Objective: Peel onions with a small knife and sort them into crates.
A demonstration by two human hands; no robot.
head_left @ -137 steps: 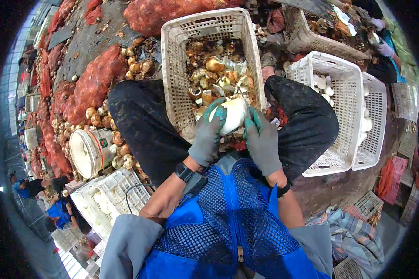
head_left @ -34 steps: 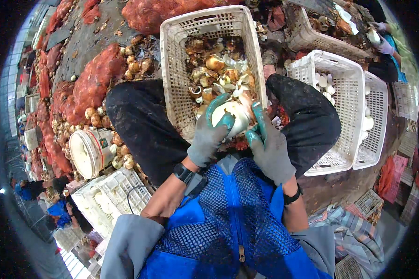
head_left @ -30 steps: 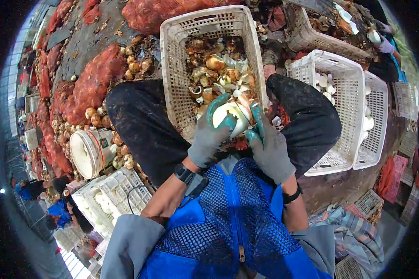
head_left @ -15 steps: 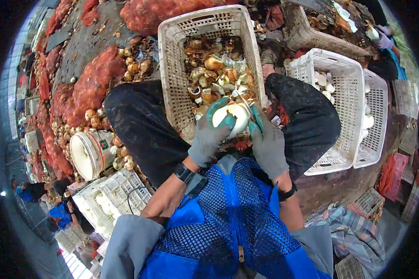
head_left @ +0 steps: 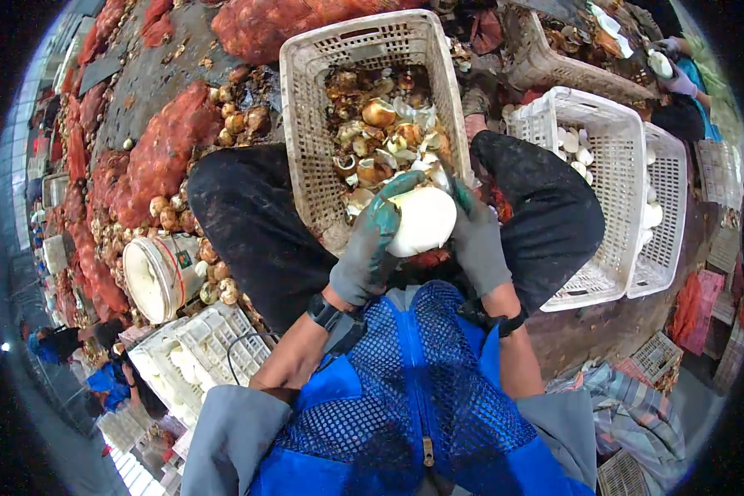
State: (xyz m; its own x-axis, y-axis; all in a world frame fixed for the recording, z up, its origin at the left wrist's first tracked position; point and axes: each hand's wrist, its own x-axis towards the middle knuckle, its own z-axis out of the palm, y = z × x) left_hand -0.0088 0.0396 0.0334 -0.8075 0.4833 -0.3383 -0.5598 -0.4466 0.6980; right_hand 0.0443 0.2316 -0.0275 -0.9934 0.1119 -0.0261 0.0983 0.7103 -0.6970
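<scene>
A peeled white onion (head_left: 423, 221) is held over the near edge of a crate of skins, between my gloved hands. My left hand (head_left: 369, 246), in a grey glove with green-coated fingers, is closed around its left side. My right hand (head_left: 478, 241), gloved the same way, is closed against its right side. The right fingertips are partly hidden behind the onion, so I cannot tell whether they also hold a small tool. Below them, the white plastic crate (head_left: 306, 157) between my legs contains brown onion skins (head_left: 397, 140) and an onion with brown skin (head_left: 379, 112).
At right stand two white crates (head_left: 591, 277) with peeled onions (head_left: 577, 153). Red mesh sacks (head_left: 174, 136), loose onions (head_left: 169, 217), a white bucket (head_left: 153, 277) and another crate (head_left: 194, 355) are at left. A co-worker's gloved hand (head_left: 679, 83) holds a white onion at upper right.
The onion has been turned and brought slightly nearer and to the right, its smooth white side now uppermost. My left fingers have shifted from its top to its left side.
</scene>
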